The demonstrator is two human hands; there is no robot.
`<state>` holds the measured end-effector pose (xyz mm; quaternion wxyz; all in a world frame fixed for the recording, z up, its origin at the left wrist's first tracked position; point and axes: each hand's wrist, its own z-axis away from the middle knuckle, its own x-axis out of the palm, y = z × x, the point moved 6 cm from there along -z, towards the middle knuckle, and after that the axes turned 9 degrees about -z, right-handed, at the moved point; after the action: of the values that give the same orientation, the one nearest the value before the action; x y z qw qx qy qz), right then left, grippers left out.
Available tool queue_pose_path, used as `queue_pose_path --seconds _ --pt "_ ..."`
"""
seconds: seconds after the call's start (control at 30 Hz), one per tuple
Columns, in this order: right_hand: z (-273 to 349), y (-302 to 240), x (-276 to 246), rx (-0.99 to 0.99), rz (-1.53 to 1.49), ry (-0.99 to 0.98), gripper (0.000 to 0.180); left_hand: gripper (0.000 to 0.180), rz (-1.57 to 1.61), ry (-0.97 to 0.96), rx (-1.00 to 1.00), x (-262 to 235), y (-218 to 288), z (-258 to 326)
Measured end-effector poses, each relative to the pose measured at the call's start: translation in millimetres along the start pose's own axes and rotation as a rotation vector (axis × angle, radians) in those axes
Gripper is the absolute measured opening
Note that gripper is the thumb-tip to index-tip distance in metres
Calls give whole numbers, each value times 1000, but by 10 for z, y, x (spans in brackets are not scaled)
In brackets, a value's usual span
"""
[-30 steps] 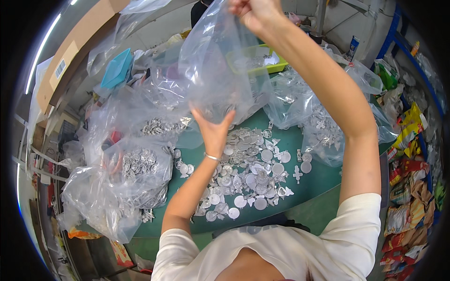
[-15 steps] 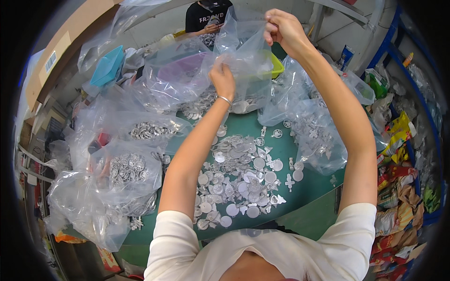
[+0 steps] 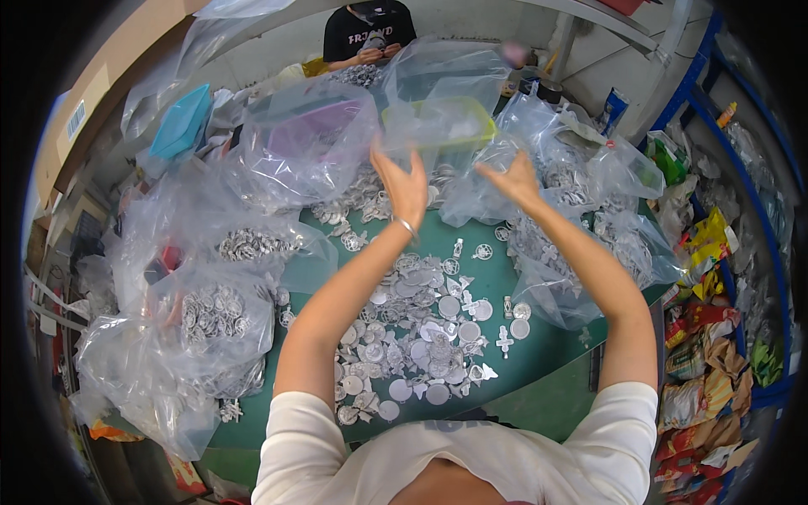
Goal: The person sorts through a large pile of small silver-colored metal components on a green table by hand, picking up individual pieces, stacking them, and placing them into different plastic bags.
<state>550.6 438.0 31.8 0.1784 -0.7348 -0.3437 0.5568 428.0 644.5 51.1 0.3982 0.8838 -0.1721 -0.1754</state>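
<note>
My left hand is raised over the far side of the table, its thumb and fingers spread and holding nothing. To its right, my right hand is open too, thumb pointing inward, beside crumpled clear plastic. A large clear plastic bag lies draped over and around a yellow-green basin just beyond both hands. Between my forearms, a loose pile of flat silver metal charms covers part of the green table. A few charms, among them a cross, lie apart at the pile's right.
Clear bags of metal pieces crowd the left and right. A purple basin and a blue tray stand at the back left. Across the table sits another person. Blue shelving with packages borders the right.
Both hands have come down and let go of the lifted plastic bag, which now sags over the yellow-green basin. My right hand has dropped farthest, toward the bags at right.
</note>
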Motion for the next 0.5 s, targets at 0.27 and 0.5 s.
queue_pose_path --seconds 0.27,0.5 --pt "175 351 25 10 -183 -190 23 64 189 -395 -313 124 -36 912" --pt "519 606 -924 147 -667 -177 14 42 157 -380 -286 72 255 1020"
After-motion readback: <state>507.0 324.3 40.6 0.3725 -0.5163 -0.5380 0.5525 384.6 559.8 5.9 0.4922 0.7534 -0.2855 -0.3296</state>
